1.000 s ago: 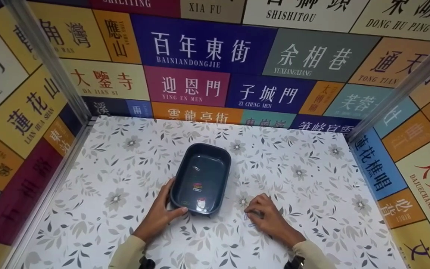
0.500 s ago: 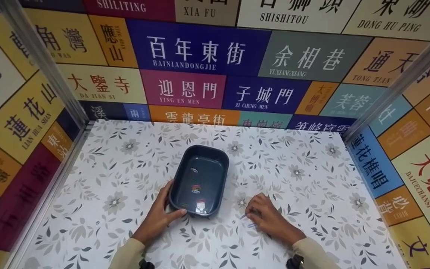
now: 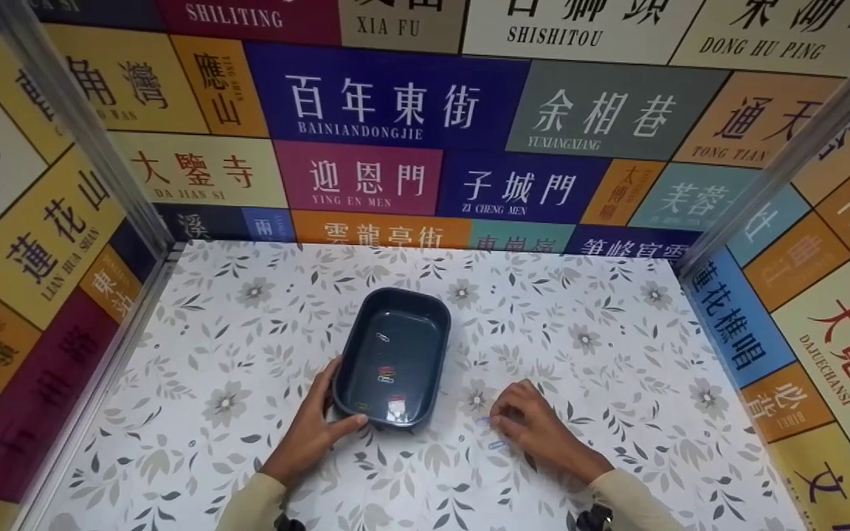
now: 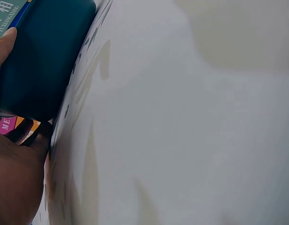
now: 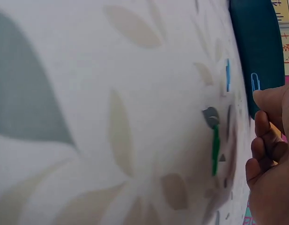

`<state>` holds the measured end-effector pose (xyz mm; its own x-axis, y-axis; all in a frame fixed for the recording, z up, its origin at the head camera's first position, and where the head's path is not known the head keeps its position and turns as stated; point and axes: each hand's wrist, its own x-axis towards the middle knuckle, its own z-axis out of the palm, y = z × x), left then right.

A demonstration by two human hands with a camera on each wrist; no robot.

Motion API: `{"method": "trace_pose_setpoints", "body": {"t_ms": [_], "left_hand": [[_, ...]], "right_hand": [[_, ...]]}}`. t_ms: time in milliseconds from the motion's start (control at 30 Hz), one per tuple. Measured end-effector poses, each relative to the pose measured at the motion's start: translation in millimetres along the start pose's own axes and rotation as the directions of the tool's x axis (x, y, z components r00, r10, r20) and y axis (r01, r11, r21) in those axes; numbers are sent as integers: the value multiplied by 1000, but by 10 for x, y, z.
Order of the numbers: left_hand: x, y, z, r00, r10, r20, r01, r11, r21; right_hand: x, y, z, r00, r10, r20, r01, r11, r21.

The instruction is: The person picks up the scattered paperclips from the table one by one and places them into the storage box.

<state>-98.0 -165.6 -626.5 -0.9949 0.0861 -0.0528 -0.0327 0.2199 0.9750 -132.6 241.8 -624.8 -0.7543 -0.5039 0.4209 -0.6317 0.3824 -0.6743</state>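
Observation:
A deep, dark blue dish (image 3: 393, 420) stands in the middle of the head view. My left hand (image 3: 307, 435) grips its near left corner, thumb at the rim and fingers along the outer side; the left wrist view shows the dish's outer wall (image 4: 46, 56). Inside lie several small paper clips (image 3: 386, 375), white, red and yellowish. To the right of the dish, my right hand (image 3: 536, 428) pinches a blue paper clip (image 5: 255, 80) between thumb and forefinger, other fingers curled. Another blue paper clip (image 5: 228, 75) and a green paper clip (image 5: 215, 150) lie on the table.
A white cloth with grey leaves and flowers covers the table (image 3: 587, 383). Printed panels (image 3: 366, 177) with coloured name signs wall in the back and both sides. Metal posts (image 3: 786, 162) stand at the corners.
My right hand has shifted slightly to the right, and the blue clip on the table shows more fully. The left hand keeps its grip on the dish. The head view has shifted a little.

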Motion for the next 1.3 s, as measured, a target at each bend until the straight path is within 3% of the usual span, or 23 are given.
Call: {"method": "trace_pose_setpoints", "body": {"t_ms": [267,600,1100,1300], "left_hand": [[-1,2,3,1000,-4,-8,3,1000,-6],[7,8,18,1000,-13,8,13,999,-33],[0,0,-12,1000,-6,0,6,999,-47],[14,10,4,1000,-8,1,8,999,-36]], "right_hand": [[110,-117,-16,1000,-21,-17,21,1000,11],[223,-247,-112,996,-55,76,56,998,-8],[548,-452,-197,981,-9,196,29,995,-98],[673,-529,-186,974,-26,227,49,994,-98]]}}
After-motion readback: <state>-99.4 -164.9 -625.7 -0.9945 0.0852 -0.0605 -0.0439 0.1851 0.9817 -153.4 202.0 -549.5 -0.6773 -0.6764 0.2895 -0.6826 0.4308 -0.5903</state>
